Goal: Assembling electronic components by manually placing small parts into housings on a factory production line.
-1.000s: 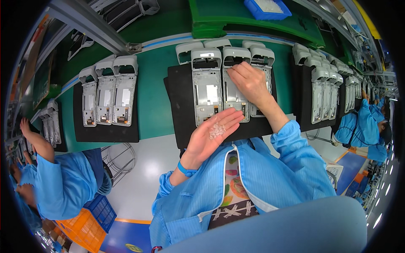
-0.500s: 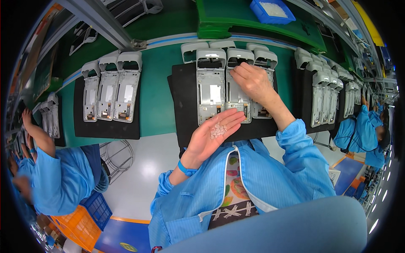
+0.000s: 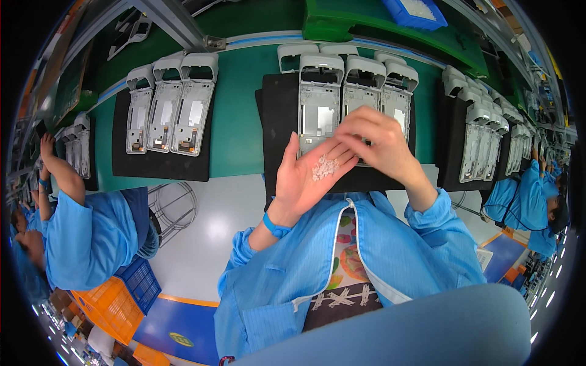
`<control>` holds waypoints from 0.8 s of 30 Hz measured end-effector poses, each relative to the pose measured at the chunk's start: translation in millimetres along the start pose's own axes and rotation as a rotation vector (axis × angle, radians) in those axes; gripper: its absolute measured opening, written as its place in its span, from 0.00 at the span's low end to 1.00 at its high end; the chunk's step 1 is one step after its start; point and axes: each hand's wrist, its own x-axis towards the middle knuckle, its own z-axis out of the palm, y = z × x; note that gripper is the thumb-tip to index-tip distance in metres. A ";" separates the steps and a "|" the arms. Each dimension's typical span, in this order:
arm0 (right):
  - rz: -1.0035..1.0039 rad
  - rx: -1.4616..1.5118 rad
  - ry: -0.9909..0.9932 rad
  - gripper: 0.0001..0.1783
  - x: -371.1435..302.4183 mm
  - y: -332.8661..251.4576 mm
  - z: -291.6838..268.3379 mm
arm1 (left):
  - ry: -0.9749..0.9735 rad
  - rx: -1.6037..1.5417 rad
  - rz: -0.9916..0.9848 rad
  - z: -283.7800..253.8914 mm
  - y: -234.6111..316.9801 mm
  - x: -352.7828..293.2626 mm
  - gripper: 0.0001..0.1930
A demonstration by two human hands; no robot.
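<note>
My left hand [image 3: 299, 178] lies palm up with its fingers stretched out. A small heap of tiny translucent white pieces [image 3: 325, 168] rests on its palm and fingers. Over those fingertips is my right hand [image 3: 390, 145], its fingers and thumb bent together; whatever may be between the tips is too small to make out. Just beyond both hands, grey device housings stand side by side: a left one [image 3: 318, 113], a middle one [image 3: 361, 97] partly behind my right hand, and a right one [image 3: 398, 113]. Each has an open loop at its far end.
A black mat [image 3: 278, 116] lies under the housings on the green table [image 3: 237, 122]. More housings [image 3: 163, 113] stand left, others [image 3: 479, 134] right. A blue tray [image 3: 421, 23] of white pieces sits on a green shelf [image 3: 342, 21]. Co-workers [image 3: 97, 238] sit on either side.
My right hand has drawn back from the middle housing to above my left fingers. The left hand still carries the white pieces. The whole view has shifted slightly.
</note>
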 end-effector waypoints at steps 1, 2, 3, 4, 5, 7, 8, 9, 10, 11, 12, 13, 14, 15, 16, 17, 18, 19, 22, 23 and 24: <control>0.020 0.127 -0.081 0.06 -1.8 -8.5 1.3 | 0.015 0.005 0.010 -1.8 -0.1 -0.6 0.45; -0.009 0.146 -0.096 0.07 -1.9 -17.3 3.2 | 0.030 0.011 0.020 -4.0 0.2 -1.4 0.46; -0.008 0.148 -0.097 0.07 -4.1 -21.0 5.6 | 0.032 0.010 0.020 -7.7 0.3 -1.3 0.46; -0.041 0.136 -0.115 0.08 -6.8 -23.2 8.7 | -0.021 0.015 0.009 -12.6 0.7 -1.3 0.45; -0.076 0.124 -0.134 0.08 -8.7 -24.8 11.5 | -0.075 0.020 -0.002 -14.9 0.7 -2.0 0.45; -0.101 0.080 -0.144 0.08 -9.4 -27.3 14.1 | -0.024 0.042 -0.005 -12.9 0.0 -2.9 0.45; -0.104 0.048 -0.143 0.08 -8.5 -30.1 13.9 | 0.026 0.065 -0.009 -10.9 -0.1 -3.4 0.46; -0.110 0.015 -0.143 0.08 -8.1 -32.6 14.4 | 0.024 0.065 -0.007 -8.0 -0.4 -3.3 0.46; -0.112 0.015 -0.145 0.08 -8.6 -35.4 15.4 | 0.039 0.077 -0.001 -3.6 -1.2 -2.7 0.46; -0.083 -0.012 -0.123 0.07 -9.7 -38.7 16.6 | 0.054 0.089 0.004 -0.1 -1.9 -2.2 0.46; -0.055 -0.038 -0.101 0.07 -10.4 -41.7 17.3 | 0.053 0.088 0.008 3.1 -2.3 -1.9 0.46; -0.058 -0.037 -0.102 0.07 -12.1 -43.1 19.2 | 0.021 0.095 0.039 5.8 -2.6 -1.6 0.47; -0.036 -0.050 -0.072 0.08 -14.8 -43.5 22.4 | -0.012 0.102 0.069 7.0 -3.0 -1.3 0.48; -0.013 -0.065 -0.042 0.09 -16.9 -44.0 25.0 | -0.013 0.102 0.071 7.0 -3.7 -0.8 0.48; -0.015 -0.065 -0.043 0.09 -18.0 -44.8 26.9 | -0.015 0.102 0.097 6.5 -4.4 -0.4 0.48; 0.022 -0.078 -0.023 0.09 -18.7 -45.7 28.8 | -0.017 0.103 0.122 6.2 -5.0 -0.1 0.48; 0.060 -0.090 -0.002 0.09 -19.4 -46.5 30.4 | -0.018 0.102 0.123 5.8 -5.8 0.2 0.48; 0.059 -0.090 -0.003 0.09 -19.9 -47.7 31.9 | -0.016 0.122 0.138 5.5 -6.5 0.3 0.48; 0.103 -0.098 0.007 0.09 -20.7 -50.4 35.9 | -0.010 0.162 0.168 3.9 -8.2 1.3 0.47; 0.115 -0.095 0.009 0.08 -20.8 -50.7 37.1 | -0.006 0.185 0.184 3.1 -8.5 1.5 0.47; 0.126 -0.093 0.011 0.08 -20.8 -51.4 37.8 | -0.007 0.184 0.185 2.6 -9.0 1.5 0.47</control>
